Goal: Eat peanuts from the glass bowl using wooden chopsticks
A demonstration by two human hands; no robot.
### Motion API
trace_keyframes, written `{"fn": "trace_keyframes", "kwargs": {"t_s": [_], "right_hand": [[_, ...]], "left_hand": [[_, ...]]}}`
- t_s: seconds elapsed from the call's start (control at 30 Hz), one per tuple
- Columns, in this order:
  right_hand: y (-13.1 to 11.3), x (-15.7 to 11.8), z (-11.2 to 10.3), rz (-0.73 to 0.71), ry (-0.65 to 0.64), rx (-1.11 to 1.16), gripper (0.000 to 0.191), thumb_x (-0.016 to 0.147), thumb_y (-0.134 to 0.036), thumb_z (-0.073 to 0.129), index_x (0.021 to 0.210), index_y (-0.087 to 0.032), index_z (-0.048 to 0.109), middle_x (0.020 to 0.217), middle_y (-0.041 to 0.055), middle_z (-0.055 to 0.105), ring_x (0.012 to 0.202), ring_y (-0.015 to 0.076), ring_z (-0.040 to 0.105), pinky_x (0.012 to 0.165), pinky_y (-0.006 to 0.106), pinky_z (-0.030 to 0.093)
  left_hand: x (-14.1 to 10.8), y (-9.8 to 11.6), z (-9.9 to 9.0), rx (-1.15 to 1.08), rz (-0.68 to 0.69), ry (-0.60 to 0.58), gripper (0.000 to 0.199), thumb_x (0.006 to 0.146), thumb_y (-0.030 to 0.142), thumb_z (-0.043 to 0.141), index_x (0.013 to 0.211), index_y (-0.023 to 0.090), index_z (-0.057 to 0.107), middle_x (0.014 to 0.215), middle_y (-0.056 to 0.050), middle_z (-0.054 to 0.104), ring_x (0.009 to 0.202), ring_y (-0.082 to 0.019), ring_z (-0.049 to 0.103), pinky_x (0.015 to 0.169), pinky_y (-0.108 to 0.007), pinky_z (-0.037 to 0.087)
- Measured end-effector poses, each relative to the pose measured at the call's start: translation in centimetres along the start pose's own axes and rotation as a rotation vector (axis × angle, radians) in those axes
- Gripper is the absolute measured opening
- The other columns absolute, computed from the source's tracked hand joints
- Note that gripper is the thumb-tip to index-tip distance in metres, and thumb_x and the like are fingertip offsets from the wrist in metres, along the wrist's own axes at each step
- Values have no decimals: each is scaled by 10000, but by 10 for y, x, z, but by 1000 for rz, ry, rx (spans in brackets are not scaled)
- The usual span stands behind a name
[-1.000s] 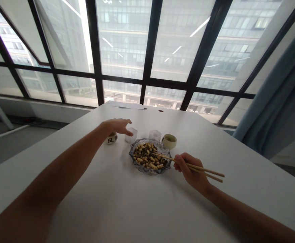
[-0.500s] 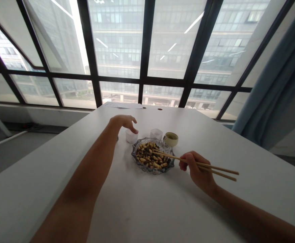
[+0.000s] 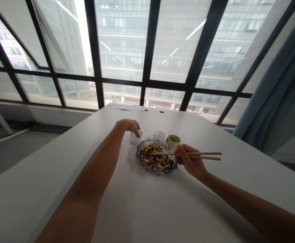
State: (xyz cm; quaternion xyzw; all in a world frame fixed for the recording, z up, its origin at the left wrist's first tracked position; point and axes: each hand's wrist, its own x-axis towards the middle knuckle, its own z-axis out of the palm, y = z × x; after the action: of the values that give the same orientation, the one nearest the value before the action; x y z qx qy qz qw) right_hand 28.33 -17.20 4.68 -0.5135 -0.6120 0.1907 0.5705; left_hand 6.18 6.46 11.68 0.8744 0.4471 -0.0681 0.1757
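My right hand is closed around a pair of wooden chopsticks. Their tips reach into a scalloped glass bowl of peanuts and dark seeds; whether anything is pinched between the tips cannot be made out. At the upper left of the bowl, my left hand has its fingers curved over the rim of a small translucent cup, which stands on the table. The thumb side touches the cup; the far fingers are partly hidden.
Behind the bowl stand a second translucent cup and a green-yellow cup. White paper lies at the far edge of the white table, before the windows. A blue curtain hangs at right.
The fingers of my left hand have closed in on the translucent cup. My right hand has moved up and left, and the chopsticks now lie more level, tips still in the bowl. The view has shifted slightly.
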Motion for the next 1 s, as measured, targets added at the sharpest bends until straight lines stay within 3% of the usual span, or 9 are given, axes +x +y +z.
{"fn": "trace_keyframes", "kwargs": {"t_s": [0.13, 0.33, 0.57, 0.77, 0.87, 1.0], "right_hand": [[7, -5, -1, -3, 47, -19, 546, 861, -687, 579, 633, -192, 623, 457, 12, 572, 381, 114, 476, 359, 229, 368], [7, -15, -5, 32, -1, -36, 500, 802, -629, 690, 564, -194, 624, 451, 18, 578, 380, 116, 469, 352, 233, 360], [21, -6, -3, 237, 241, 299, 556, 702, -739, 708, 691, -189, 624, 482, -7, 563, 361, 108, 469, 314, 220, 341], [40, 6, -10, 361, 292, 496, 588, 598, -761, 764, 695, -213, 575, 461, -26, 531, 359, 109, 454, 296, 219, 345], [39, 2, -10, 253, 323, 392, 556, 706, -749, 697, 712, -203, 596, 480, -15, 553, 367, 115, 475, 320, 230, 366], [30, -12, -11, -60, 233, 80, 458, 872, -643, 600, 749, -204, 641, 526, 5, 607, 425, 134, 536, 395, 253, 420]], "left_hand": [[2, -2, 0, 14, 6, 16, 864, 552, 559, 811, 1347, 285, 610, 1344, -134, 643, 1115, -361, 631, 876, -454, 540], [-4, -2, 0, 9, -10, 35, 828, 567, 544, 796, 1330, 267, 627, 1356, -150, 631, 1078, -349, 649, 826, -415, 552], [-16, 2, 1, -68, -70, -49, 936, 580, 567, 797, 1421, 259, 525, 1306, -160, 660, 1014, -310, 693, 812, -362, 553], [-14, 2, 2, -4, -13, -14, 945, 549, 508, 817, 1415, 271, 524, 1309, -143, 659, 1046, -321, 676, 829, -379, 551], [-13, 1, 2, 56, 34, 63, 933, 501, 450, 841, 1377, 297, 562, 1379, -112, 617, 1118, -334, 637, 891, -400, 532], [-13, 2, 2, 63, 72, 111, 932, 473, 296, 835, 1366, 288, 571, 1409, -103, 589, 1154, -347, 612, 925, -408, 513]]}}
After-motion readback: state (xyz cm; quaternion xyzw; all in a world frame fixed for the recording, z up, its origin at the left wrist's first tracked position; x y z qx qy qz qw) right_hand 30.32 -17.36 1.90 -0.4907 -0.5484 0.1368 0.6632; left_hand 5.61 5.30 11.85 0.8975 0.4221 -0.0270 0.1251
